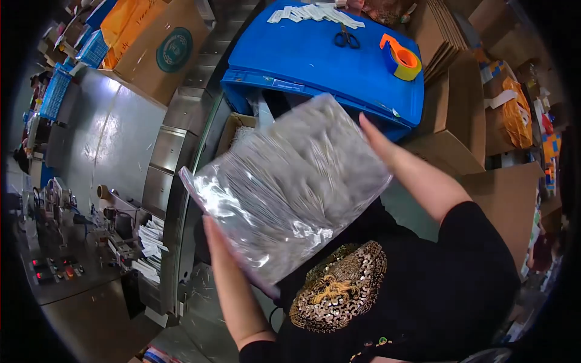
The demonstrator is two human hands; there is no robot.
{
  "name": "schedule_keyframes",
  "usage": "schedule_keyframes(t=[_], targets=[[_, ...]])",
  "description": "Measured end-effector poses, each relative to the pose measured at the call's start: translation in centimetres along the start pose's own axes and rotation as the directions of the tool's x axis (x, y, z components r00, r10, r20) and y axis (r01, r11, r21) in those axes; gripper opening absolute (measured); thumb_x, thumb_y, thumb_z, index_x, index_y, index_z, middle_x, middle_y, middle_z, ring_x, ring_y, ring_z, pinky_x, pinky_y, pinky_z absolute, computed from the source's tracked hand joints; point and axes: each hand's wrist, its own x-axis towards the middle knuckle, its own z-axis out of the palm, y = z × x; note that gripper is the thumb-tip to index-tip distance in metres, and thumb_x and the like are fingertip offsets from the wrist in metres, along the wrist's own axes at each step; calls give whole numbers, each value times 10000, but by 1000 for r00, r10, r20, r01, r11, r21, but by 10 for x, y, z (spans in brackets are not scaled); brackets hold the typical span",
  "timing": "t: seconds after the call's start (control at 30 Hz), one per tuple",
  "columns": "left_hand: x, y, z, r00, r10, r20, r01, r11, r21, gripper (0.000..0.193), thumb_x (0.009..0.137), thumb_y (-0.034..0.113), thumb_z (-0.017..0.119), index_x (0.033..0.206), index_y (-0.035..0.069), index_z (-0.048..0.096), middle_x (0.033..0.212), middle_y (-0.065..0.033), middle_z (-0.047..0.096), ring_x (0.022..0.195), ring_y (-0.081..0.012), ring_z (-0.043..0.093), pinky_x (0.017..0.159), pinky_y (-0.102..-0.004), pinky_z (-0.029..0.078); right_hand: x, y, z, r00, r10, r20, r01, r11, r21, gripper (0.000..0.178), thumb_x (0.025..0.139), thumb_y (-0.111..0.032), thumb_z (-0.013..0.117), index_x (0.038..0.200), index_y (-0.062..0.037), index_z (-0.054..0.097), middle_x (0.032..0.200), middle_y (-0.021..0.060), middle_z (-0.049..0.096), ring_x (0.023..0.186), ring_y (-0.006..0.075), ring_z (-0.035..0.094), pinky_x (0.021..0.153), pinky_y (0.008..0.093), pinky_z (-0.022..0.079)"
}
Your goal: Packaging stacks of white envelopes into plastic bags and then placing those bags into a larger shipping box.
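Note:
A large clear plastic bag [290, 187], packed with many thin, long greyish pieces, is held up tilted in front of my body. Motion blur keeps me from making out what the pieces are. My left hand [212, 231] grips the bag at its lower left side, most of its fingers hidden behind the plastic. On the upper right side, my right hand [376, 140] holds the opposite edge, its fingers also partly out of sight. Just beyond the bag stands a big blue bin with a flat lid [302, 54].
On the lid lie black scissors [347, 39], a tape roll in an orange dispenser [403, 58] and several white packets [315, 13]. Cardboard boxes [448, 121] stand at the right. A metal conveyor [172, 145] and a machine with buttons [57, 268] are at the left.

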Motion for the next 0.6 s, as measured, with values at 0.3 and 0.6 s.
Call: schedule_keyframes(t=[0.3,0.6], targets=[[1,-44,13,939,-196,282,300,867,-397,697,831,567,478,1309,65,404,1300,-115,451,1160,-293,450,965,-442,387,-10,1,5,980,135,-148,-165,963,-211,704,826,-496,545,1361,-111,298,1294,101,440,1161,226,459,989,393,359],[13,-73,-14,872,-89,480,347,806,-480,615,881,491,443,1320,65,388,1310,-111,446,1178,-287,442,977,-445,373,-6,18,-23,986,145,-81,-158,971,-181,724,771,-402,617,1353,-95,315,1230,128,496,1099,232,511,936,381,409]])
